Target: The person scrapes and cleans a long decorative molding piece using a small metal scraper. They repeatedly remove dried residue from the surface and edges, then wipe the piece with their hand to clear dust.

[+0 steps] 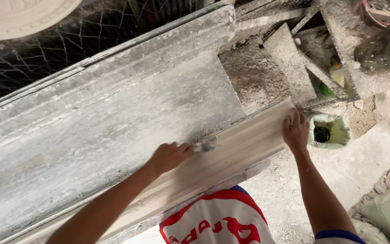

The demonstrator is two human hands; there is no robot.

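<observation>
1. Two hands work a long pale moulding strip (231,151) that lies along the near edge of a dusty workbench (113,122), just above the person's red and white shirt (213,221). The strip overhangs the bench at its right end. If weight comes down on that unsupported end, the strip could crack or tip off, since it looks thin and brittle.

2. The left hand (170,156) is curled closed around the handle of a small brush (204,147), whose head rests where the strip meets the bench top. Pressing hard there could score or chip the strip's upper edge, and the loose grit on the bench could be dragged onto the profile.

3. The right hand (296,131) lies at the strip's right end with its fingers (299,118) spread fairly flat on the end, steadying rather than gripping; whether the thumb hooks under, I cannot tell. With so light a hold, a firm brush stroke from the left could slide the strip sideways.

4. Just beyond that hand, a green tub (329,131) with a dark opening stands on the rubble-strewn floor (366,158), near the strip's end. A slip of the strip or an elbow could knock it over.

5. Farther off, powder lies heaped on the bench's far right, beside a dusty frame (294,63), with wire mesh (68,40) behind. Brushing could raise that dust and resettle it on cleaned surfaces.
</observation>
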